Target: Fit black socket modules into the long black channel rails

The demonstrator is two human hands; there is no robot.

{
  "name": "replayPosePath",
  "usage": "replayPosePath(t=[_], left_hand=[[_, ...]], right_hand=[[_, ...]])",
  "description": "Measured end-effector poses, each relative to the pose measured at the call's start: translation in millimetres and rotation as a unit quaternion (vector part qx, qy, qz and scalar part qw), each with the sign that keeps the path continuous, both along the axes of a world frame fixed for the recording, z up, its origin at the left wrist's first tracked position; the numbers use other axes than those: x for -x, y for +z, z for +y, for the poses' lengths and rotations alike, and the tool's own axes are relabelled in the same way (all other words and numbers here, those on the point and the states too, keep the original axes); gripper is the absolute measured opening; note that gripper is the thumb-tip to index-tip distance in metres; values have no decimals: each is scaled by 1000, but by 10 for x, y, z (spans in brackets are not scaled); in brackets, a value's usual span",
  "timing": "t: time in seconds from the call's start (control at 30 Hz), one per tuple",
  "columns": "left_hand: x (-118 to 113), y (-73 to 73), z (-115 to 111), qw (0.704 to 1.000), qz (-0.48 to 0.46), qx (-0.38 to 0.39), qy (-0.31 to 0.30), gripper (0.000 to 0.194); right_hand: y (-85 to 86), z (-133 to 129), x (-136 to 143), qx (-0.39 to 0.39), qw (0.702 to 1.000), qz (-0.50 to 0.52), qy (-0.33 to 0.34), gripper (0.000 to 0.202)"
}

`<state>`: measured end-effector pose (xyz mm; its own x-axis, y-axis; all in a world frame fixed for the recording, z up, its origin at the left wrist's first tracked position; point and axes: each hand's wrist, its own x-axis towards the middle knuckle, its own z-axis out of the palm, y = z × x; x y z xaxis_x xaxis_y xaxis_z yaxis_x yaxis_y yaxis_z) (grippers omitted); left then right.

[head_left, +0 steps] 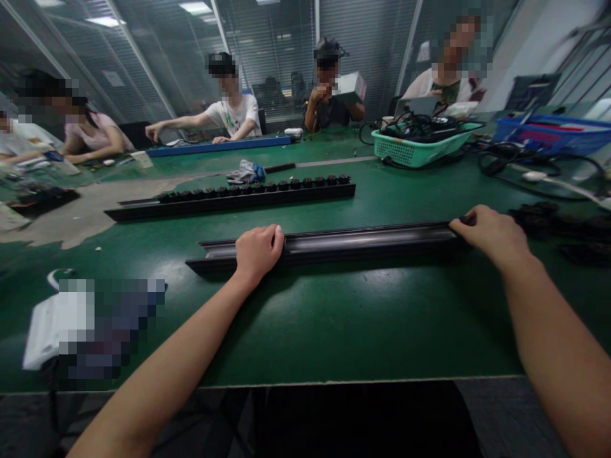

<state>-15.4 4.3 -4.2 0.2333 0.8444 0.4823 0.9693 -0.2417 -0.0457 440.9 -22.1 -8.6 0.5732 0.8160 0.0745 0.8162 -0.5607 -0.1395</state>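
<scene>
A long black channel rail (367, 245) lies across the green table (344, 331) in front of me, its hollow side up. My left hand (258, 253) is wrapped round it left of its middle, with the fingers closed. At its right end my right hand (487, 232) pinches the rail; the fingertips there are partly dark and hard to make out. Farther back rests a second black rail (238, 202), with a row of several small black round parts (272, 186) along its top.
A grey-blue glove (245, 172) lies behind the second rail. Back right are a green basket (410, 151) of cables, a blue basket (548, 135) and loose black parts (548, 219). A white box (57, 324) sits front left. Several people are across the table.
</scene>
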Motion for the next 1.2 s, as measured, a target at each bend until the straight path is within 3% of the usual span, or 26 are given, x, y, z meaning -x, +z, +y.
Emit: replayPosePath(t=[0.73, 0.9, 1.07, 1.2], left_hand=[[4, -12, 12, 1000, 13, -6, 3, 47], [9, -13, 12, 1000, 8, -11, -2, 46], [7, -6, 10, 1000, 3, -6, -3, 46], [2, -6, 8, 1000, 0, -7, -5, 46]], right_hand=[[-106, 18, -296, -27, 997, -7, -68, 51], [-231, 16, -554, -53, 992, -49, -106, 59], [-367, 83, -889, -16, 988, 49, -146, 54], [-450, 93, -1092, -47, 971, 127, -197, 56]])
